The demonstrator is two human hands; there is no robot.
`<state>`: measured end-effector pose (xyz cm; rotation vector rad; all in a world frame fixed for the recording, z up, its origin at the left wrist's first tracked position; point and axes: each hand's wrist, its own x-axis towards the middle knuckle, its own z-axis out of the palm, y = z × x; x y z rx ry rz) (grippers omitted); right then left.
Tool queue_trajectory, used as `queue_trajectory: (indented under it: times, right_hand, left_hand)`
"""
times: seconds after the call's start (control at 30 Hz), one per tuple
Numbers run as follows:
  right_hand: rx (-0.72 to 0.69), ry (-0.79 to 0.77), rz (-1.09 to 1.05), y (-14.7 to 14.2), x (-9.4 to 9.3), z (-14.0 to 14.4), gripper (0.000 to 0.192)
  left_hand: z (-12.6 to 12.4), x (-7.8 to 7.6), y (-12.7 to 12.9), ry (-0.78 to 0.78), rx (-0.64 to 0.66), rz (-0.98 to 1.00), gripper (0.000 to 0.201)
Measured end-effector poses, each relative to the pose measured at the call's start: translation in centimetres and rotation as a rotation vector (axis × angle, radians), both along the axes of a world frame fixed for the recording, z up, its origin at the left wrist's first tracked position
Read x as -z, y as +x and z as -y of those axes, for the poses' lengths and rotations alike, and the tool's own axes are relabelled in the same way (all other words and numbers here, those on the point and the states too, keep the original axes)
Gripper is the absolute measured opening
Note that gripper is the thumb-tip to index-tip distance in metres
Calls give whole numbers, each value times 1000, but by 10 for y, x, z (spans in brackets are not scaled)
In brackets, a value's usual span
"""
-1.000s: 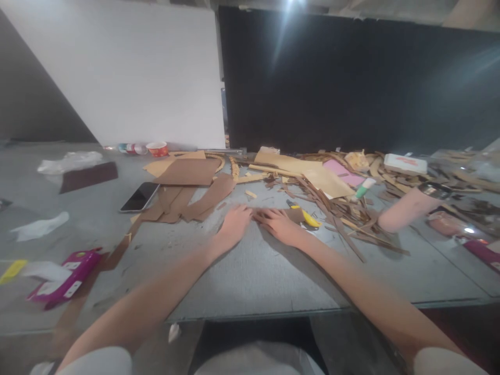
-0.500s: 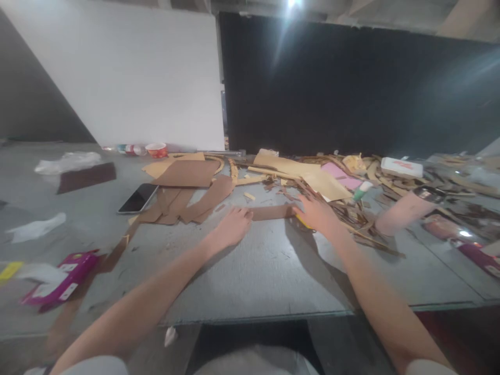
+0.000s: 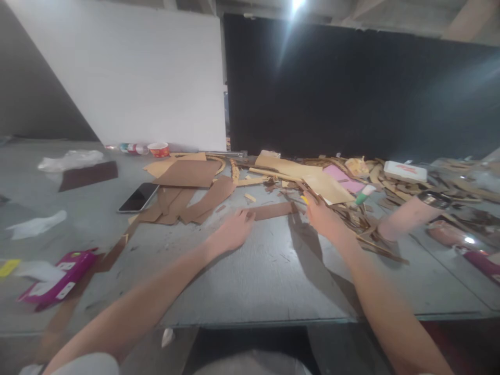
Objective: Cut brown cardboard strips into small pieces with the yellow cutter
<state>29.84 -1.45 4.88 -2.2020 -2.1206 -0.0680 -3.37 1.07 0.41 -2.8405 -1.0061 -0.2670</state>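
Observation:
A narrow brown strip (image 3: 273, 210) of leather-like sheet lies flat on the grey table. My left hand (image 3: 239, 228) presses down on its left end, fingers bent and close together. Just past the strip's right end, raised a little over the table, is my right hand (image 3: 323, 214). It is closed round a small yellow tool (image 3: 304, 199), mostly hidden by the fingers; its kind cannot be made out. Beyond the left hand lie larger brown sheets (image 3: 189, 173), overlapping in a pile. Thin brown scraps (image 3: 351, 213) are heaped beside the right hand.
A phone (image 3: 138, 198) lies left of the sheets. Further left are a purple packet (image 3: 58, 278) and a dark brown piece (image 3: 88, 176). A pink tumbler (image 3: 410, 216) and a white box (image 3: 405, 171) stand at the right. A red paper cup (image 3: 158, 150) is at the back.
My right hand has lifted off the strip's right end and moved slightly right with the yellow tool. My left hand stays on the left end.

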Motion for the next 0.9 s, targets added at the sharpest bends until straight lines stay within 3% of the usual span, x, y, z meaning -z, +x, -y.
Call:
queue_trajectory:
  times: [0.13,0.33,0.67,0.9]
  right_hand:
    - [-18,168,-44,-13,-8,7,62]
    - [-121,120,-86,-43,-6,17,59]
    - [-363,71,-375,-94,37,31,57]
    - [-377,49,-364,-111,38,41,57]
  left_hand:
    - [1,-10,-7,-25,-2,-63,46]
    - [1,-16,-11,-72,-31,-64,52]
    - [-9,-3,-15,-29,14,-42,52]
    - [-14,3,-29,1,90,41,50]
